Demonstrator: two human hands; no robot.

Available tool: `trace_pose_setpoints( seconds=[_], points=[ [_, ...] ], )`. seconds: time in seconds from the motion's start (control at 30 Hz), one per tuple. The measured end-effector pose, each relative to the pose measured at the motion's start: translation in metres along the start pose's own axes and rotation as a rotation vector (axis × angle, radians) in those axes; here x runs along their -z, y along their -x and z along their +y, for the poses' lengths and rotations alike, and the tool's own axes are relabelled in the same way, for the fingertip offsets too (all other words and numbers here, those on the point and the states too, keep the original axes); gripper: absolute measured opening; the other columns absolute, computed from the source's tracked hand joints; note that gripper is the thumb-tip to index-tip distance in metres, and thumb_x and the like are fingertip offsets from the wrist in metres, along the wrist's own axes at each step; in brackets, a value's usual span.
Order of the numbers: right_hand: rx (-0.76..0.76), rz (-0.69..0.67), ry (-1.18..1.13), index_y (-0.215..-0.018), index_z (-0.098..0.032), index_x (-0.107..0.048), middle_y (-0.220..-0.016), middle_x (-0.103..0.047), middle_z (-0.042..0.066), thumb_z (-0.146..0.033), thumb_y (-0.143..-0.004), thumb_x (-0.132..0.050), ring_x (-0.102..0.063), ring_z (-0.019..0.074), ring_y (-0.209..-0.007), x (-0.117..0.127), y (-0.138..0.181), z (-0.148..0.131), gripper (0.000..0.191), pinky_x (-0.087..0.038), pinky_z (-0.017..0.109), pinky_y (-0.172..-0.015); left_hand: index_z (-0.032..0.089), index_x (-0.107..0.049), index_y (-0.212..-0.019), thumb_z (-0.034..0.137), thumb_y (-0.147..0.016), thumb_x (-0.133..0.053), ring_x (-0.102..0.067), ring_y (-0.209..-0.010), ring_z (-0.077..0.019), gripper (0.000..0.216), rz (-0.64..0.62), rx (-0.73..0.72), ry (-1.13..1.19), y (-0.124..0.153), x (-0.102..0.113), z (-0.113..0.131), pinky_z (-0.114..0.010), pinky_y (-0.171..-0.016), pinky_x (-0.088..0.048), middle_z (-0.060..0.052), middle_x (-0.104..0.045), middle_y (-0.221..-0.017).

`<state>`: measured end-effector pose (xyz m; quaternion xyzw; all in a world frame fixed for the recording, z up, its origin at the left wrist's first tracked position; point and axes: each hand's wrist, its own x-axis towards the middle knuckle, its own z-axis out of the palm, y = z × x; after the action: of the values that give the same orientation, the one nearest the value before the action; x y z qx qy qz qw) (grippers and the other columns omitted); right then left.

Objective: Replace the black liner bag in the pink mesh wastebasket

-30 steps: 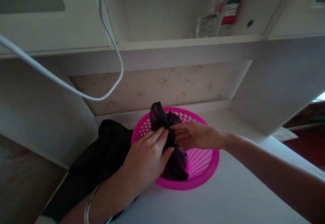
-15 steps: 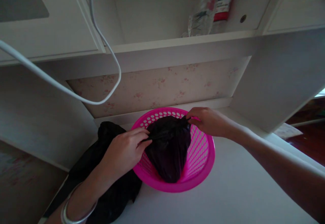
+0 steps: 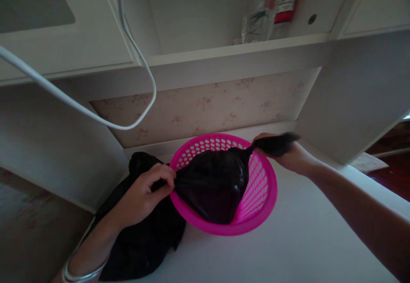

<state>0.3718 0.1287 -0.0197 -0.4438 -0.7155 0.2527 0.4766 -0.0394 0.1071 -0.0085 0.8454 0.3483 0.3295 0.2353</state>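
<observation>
A black plastic bag [image 3: 211, 184] sits in a bright pink perforated plastic basket [image 3: 224, 229], pulled taut between my hands. My left hand [image 3: 150, 191] pinches one gathered end of it over the basket's left rim. At the upper right rim, my right hand [image 3: 272, 146] is closed round the other end, and a dark tail of plastic sticks out past the fingers. Whatever the bag contains is hidden. Another black plastic heap [image 3: 150, 240], looking like a second bag, lies left of the basket, partly behind my left arm.
The basket stands on a white surface [image 3: 288, 240] before a floral wall panel [image 3: 205, 107]. Overhead, a shelf [image 3: 224, 52] holds a clear plastic bottle [image 3: 259, 18] and a red-and-green package [image 3: 286, 3]. A white cable [image 3: 96, 118] hangs in front at the left.
My hands have moved apart, left hand leftward and right hand rightward, stretching the bag wider. A tail of the bag now shows beyond my right hand.
</observation>
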Motion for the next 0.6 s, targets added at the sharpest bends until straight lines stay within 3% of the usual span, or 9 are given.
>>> trace_pose_setpoints(
  seconds=[0.1,0.17,0.27,0.33,0.37,0.4,0.47,0.53,0.6],
  points=[
    [-0.051,0.18,-0.121,-0.093,-0.025,-0.075,-0.09,-0.08,0.009,-0.051,-0.095,-0.068,-0.076,0.0248,-0.081,0.016,0.015,0.021,0.027,-0.061,0.039,-0.075,0.024,-0.065,-0.092,0.018,-0.092,-0.065,-0.068,-0.091,-0.0203,0.006,0.059,0.053,0.131,0.011,0.01,-0.017,-0.03,-0.082,-0.059,-0.004,-0.068,-0.095],
    [-0.052,0.351,-0.197,-0.091,-0.027,-0.071,-0.089,-0.078,0.006,-0.043,-0.096,-0.066,-0.075,0.0243,-0.079,0.019,0.021,0.022,0.018,-0.061,0.041,-0.074,0.026,-0.065,-0.11,0.022,-0.092,-0.066,-0.068,-0.103,-0.0232,0.018,0.163,0.028,0.169,0.018,0.007,-0.01,-0.034,-0.089,-0.06,-0.007,-0.065,-0.111],
    [0.096,0.675,-0.212,-0.088,-0.031,-0.071,-0.081,-0.071,0.001,-0.03,-0.091,-0.073,-0.069,0.0222,-0.07,0.013,0.03,-0.003,0.003,-0.056,0.039,-0.067,0.03,-0.06,-0.128,0.033,-0.096,-0.065,-0.061,-0.123,-0.0285,0.032,0.395,-0.097,0.019,0.029,-0.01,0.029,-0.045,-0.104,-0.057,-0.009,-0.057,-0.13],
    [0.349,0.793,-0.02,-0.1,-0.034,-0.074,-0.086,-0.071,0.002,-0.021,-0.089,-0.074,-0.068,0.0244,-0.074,0.002,0.036,-0.033,0.017,-0.054,0.042,-0.069,0.032,-0.061,-0.125,0.039,-0.092,-0.072,-0.059,-0.122,-0.0297,0.035,0.503,-0.271,-0.256,0.033,-0.028,0.064,-0.051,-0.109,-0.054,-0.008,-0.06,-0.127],
    [0.497,0.788,0.137,-0.109,-0.035,-0.074,-0.088,-0.071,0.003,-0.015,-0.088,-0.073,-0.069,0.0263,-0.079,-0.005,0.038,-0.048,0.029,-0.055,0.045,-0.074,0.034,-0.064,-0.117,0.04,-0.09,-0.075,-0.06,-0.118,-0.0287,0.029,0.497,-0.386,-0.412,0.031,-0.036,0.079,-0.051,-0.111,-0.053,-0.006,-0.063,-0.122],
    [0.648,0.688,0.311,-0.114,-0.034,-0.073,-0.089,-0.072,0.003,-0.01,-0.085,-0.072,-0.07,0.0266,-0.081,-0.013,0.04,-0.062,0.037,-0.057,0.047,-0.082,0.037,-0.067,-0.112,0.037,-0.091,-0.075,-0.06,-0.117,-0.0261,0.023,0.46,-0.47,-0.555,0.028,-0.044,0.093,-0.048,-0.114,-0.051,-0.003,-0.066,-0.118],
    [0.822,0.31,0.593,-0.119,-0.031,-0.07,-0.098,-0.076,0.003,-0.007,-0.083,-0.07,-0.072,0.0254,-0.089,-0.027,0.039,-0.079,0.043,-0.057,0.048,-0.093,0.041,-0.068,-0.118,0.031,-0.097,-0.067,-0.061,-0.121,-0.0224,0.023,0.334,-0.632,-0.788,0.014,-0.055,0.107,-0.042,-0.117,-0.048,0.002,-0.072,-0.121],
    [0.796,0.053,0.75,-0.125,-0.027,-0.066,-0.115,-0.077,0.007,-0.01,-0.087,-0.066,-0.072,0.0271,-0.108,-0.038,0.033,-0.081,0.042,-0.055,0.049,-0.104,0.036,-0.065,-0.133,0.023,-0.103,-0.056,-0.062,-0.126,-0.0231,0.034,0.245,-0.625,-0.89,-0.004,-0.059,0.107,-0.043,-0.114,-0.048,0.002,-0.074,-0.131],
    [0.679,-0.012,0.865,-0.136,-0.022,-0.061,-0.132,-0.072,0.014,-0.015,-0.094,-0.062,-0.067,0.032,-0.124,-0.042,0.026,-0.073,0.042,-0.05,0.054,-0.111,0.025,-0.063,-0.137,0.015,-0.103,-0.05,-0.068,-0.117,-0.0252,0.038,0.184,-0.559,-0.869,-0.018,-0.054,0.096,-0.045,-0.106,-0.051,-0.003,-0.078,-0.126]
  ],
)
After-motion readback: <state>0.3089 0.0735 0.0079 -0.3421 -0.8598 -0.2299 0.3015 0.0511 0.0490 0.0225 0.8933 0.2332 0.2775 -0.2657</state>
